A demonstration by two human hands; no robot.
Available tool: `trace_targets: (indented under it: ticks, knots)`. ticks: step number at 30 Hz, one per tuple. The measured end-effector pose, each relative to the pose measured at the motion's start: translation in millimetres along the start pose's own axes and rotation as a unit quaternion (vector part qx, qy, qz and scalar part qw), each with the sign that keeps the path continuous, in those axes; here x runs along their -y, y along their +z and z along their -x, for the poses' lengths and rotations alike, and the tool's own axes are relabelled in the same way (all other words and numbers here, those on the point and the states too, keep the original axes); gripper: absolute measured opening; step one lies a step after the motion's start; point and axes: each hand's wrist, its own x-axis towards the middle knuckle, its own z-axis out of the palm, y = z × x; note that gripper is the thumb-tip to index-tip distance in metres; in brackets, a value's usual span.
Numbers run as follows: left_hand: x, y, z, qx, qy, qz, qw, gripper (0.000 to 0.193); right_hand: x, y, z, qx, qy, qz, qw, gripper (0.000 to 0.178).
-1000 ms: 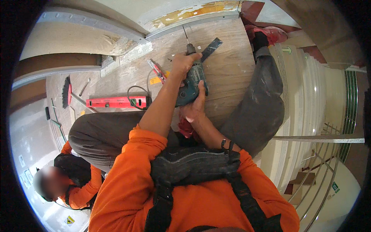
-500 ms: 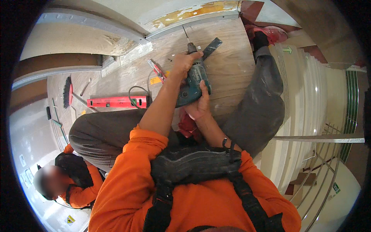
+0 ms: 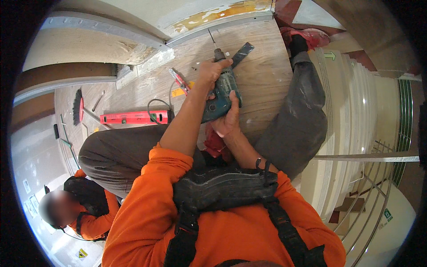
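Both hands grip a teal power drill (image 3: 221, 95) held over a wooden floor (image 3: 262, 75). The left hand (image 3: 210, 71) is closed over the front of the drill body, just behind the chuck, fingers wrapped across the top. The right hand (image 3: 228, 121) is closed around the rear handle, thumb lying up along the housing. The drill bit (image 3: 212, 38) points away from the person toward a metal track (image 3: 213, 26) at the base of the wall (whether the tip touches anything cannot be told). A dark flat bar (image 3: 242, 49) lies on the floor just beside the chuck. The person sits with legs in grey trousers (image 3: 296, 115) spread to either side of the drill. To the left lie a red spirit level (image 3: 133, 117), a coiled cable (image 3: 156, 109) touching it, red-handled pliers (image 3: 179, 81) and a broom (image 3: 77, 107). A co-worker in orange (image 3: 84, 213) crouches at lower left, well apart.
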Motion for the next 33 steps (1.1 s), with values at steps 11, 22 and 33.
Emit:
trace_targets:
  ticks: [11, 22, 33]
  knots:
    - [-8, -2, 5, -0.023, -0.031, -0.033, 0.999, 0.046, -1, 0, -2, -0.022, -0.010, 0.040, 0.999, 0.048]
    - [-10, -22, 0, -0.010, -0.002, -0.062, 0.998, 0.053, -21, -11, -9, -0.103, 0.016, 0.021, 0.994, 0.057]
    - [-13, -26, 18, -0.020, -0.083, -0.130, 0.988, 0.075, -25, -16, -18, -0.057, -0.021, 0.039, 0.997, 0.062]
